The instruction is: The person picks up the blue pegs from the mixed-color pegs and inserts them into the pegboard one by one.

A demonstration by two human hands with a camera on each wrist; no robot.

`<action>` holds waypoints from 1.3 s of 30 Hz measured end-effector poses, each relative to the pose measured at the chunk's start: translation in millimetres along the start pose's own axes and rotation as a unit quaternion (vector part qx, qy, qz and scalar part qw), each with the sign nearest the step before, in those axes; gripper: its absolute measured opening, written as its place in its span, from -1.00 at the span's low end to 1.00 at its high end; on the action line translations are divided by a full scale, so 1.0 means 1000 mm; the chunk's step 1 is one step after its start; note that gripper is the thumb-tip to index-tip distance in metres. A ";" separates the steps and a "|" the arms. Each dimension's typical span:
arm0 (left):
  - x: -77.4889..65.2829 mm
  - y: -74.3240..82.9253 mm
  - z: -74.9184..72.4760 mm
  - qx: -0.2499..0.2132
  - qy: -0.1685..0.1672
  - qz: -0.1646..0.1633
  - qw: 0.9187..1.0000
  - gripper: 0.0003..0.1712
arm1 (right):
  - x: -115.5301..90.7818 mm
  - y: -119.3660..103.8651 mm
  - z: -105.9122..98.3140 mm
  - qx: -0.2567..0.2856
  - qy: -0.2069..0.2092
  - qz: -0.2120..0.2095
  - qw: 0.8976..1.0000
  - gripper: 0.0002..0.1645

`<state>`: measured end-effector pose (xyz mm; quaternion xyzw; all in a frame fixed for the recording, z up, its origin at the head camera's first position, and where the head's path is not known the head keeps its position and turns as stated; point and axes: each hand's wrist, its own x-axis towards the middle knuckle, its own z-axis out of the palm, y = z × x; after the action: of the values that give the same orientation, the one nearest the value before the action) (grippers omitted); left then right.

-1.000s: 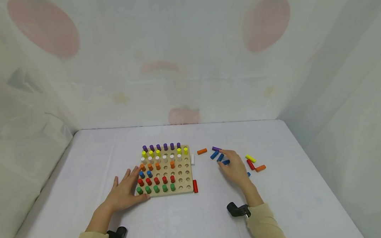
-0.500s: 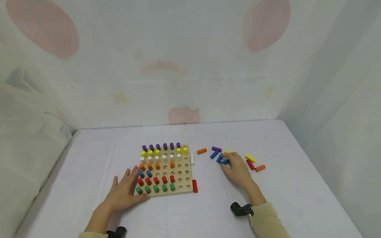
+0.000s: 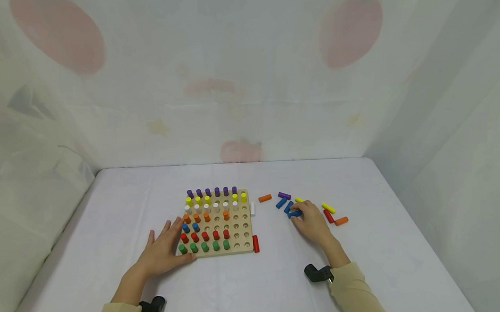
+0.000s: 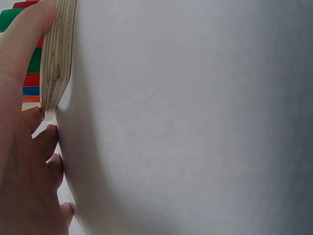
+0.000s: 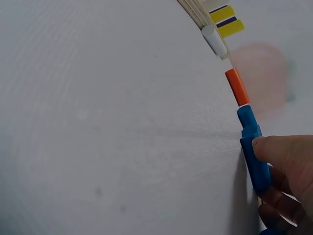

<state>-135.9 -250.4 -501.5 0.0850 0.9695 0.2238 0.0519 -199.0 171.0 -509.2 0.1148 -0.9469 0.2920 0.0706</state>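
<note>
A blue peg (image 3: 294, 214) is pinched between the thumb and fingers of the right hand (image 3: 313, 223), to the right of the pegboard (image 3: 242, 240) and well apart from it; whether the peg has been lifted cannot be told. Two loose blue pegs (image 3: 288, 207) are seen just beyond its far end, near a purple peg (image 3: 284, 196) and an orange peg (image 3: 265, 198). The left hand (image 3: 163, 253) is spread, its fingers laid along the board's left side and its thumb set against the near edge. Upright pegs (image 3: 216, 235) are held in the board in rows of purple, yellow, white, orange, blue, red and green, with only two in the blue row. A white peg (image 3: 253, 209) and a red peg (image 3: 255, 244) are laid just beside its right edge.

In the left wrist view, the layered wood of the board's edge is shown, which cannot be made out from the head. In the right wrist view, another blue piece (image 5: 268, 231) is partly exposed beneath the fingers; it is hidden in the head view.

The table (image 3: 255, 286) is covered in white cloth and backed by a pale curtain (image 3: 270, 43) printed with red fruit.
</note>
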 end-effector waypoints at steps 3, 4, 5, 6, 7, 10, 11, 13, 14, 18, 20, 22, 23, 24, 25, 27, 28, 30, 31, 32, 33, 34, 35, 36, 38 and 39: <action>0.000 0.001 0.000 0.001 0.001 0.000 1.000 0.25 | 0.000 0.000 0.000 -0.001 -0.002 0.003 1.000 -0.72; 0.000 0.001 0.000 0.002 0.000 0.000 1.000 0.25 | 0.000 0.000 0.001 -0.002 -0.003 0.004 1.000 -0.72; 0.000 0.001 0.000 0.004 0.000 0.000 1.000 0.25 | 0.001 0.001 0.001 -0.004 -0.002 0.003 1.000 -0.72; 0.000 0.001 0.000 0.004 0.000 -0.001 1.000 0.24 | 0.001 0.001 0.001 -0.006 -0.004 0.003 1.000 -0.72; 0.000 0.001 0.000 0.005 0.000 0.000 1.000 0.24 | 0.001 0.001 0.002 -0.008 -0.005 0.002 1.000 -0.72; -0.001 0.002 -0.001 0.004 -0.001 0.001 1.000 0.24 | 0.001 0.001 0.002 -0.016 -0.009 -0.002 1.000 -0.74; -0.002 0.002 -0.001 0.003 -0.001 0.001 1.000 0.24 | 0.001 0.000 0.003 -0.018 -0.011 -0.002 1.000 -0.74; -0.002 0.003 -0.002 0.002 -0.001 0.001 1.000 0.24 | 0.000 -0.001 0.003 -0.019 -0.014 -0.003 1.000 -0.75; -0.003 0.003 -0.002 0.003 -0.001 0.000 1.000 0.24 | 0.000 -0.002 0.003 -0.020 -0.015 -0.003 1.000 -0.75; -0.003 0.002 -0.002 0.005 -0.001 -0.003 1.000 0.25 | 0.000 -0.003 0.003 -0.019 -0.018 -0.001 1.000 -0.77; -0.003 0.002 -0.001 0.005 0.000 -0.002 1.000 0.25 | 0.000 -0.004 0.003 -0.020 -0.021 0.000 1.000 -0.77; -0.003 0.001 -0.001 0.005 0.001 -0.001 1.000 0.25 | 0.000 -0.004 0.003 -0.021 -0.023 0.001 1.000 -0.78; -0.003 0.001 -0.001 0.005 0.001 0.000 1.000 0.25 | 0.000 -0.004 0.002 -0.021 -0.024 0.002 0.999 -0.78; -0.003 0.001 -0.001 0.005 0.002 0.000 1.000 0.25 | -0.001 -0.004 0.002 -0.022 -0.023 0.002 0.999 -0.78; -0.002 0.000 -0.001 0.005 0.002 0.001 1.000 0.25 | -0.001 -0.005 0.002 -0.022 -0.023 0.001 0.999 -0.78; -0.002 0.000 0.000 0.006 0.001 0.001 1.000 0.25 | -0.001 -0.005 0.002 -0.024 -0.022 0.003 0.999 -0.78; -0.002 0.000 0.000 0.006 0.001 0.001 1.000 0.25 | -0.001 -0.005 0.002 -0.025 -0.022 0.003 0.999 -0.78; -0.001 0.000 0.000 0.006 0.000 0.001 1.000 0.25 | 0.000 -0.005 0.002 -0.028 -0.021 0.002 0.999 -0.78; -0.001 0.001 -0.001 0.006 0.000 0.000 1.000 0.25 | 0.000 -0.005 0.002 -0.029 -0.020 0.002 0.999 -0.78; -0.001 0.001 -0.001 0.006 0.000 0.000 1.000 0.25 | 0.000 -0.005 0.002 -0.030 -0.020 0.002 0.999 -0.77; -0.001 0.001 -0.001 0.005 0.000 0.000 1.000 0.25 | 0.000 -0.005 0.002 -0.029 -0.019 0.001 0.999 -0.77; -0.001 0.002 -0.001 0.005 0.000 0.000 1.000 0.25 | 0.000 -0.005 0.002 -0.029 -0.019 0.001 0.999 -0.77; -0.001 0.002 -0.001 0.005 0.001 0.000 1.000 0.24 | 0.000 -0.005 0.002 -0.027 -0.018 0.001 0.999 -0.77; -0.001 0.002 -0.001 0.004 0.001 0.000 1.000 0.24 | 0.000 -0.005 0.002 -0.027 -0.016 0.001 1.000 -0.77; -0.002 0.003 -0.002 0.004 0.002 0.000 1.000 0.24 | 0.000 -0.005 0.001 -0.025 -0.014 0.001 1.000 -0.77; -0.002 0.003 -0.002 0.004 0.002 0.000 1.000 0.24 | 0.000 -0.005 0.002 -0.026 -0.012 0.001 1.000 -0.77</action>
<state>-134.0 -248.6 -498.4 0.0848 0.9705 0.2200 0.0498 -198.2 166.3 -507.9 0.1159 -0.9549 0.2661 0.0622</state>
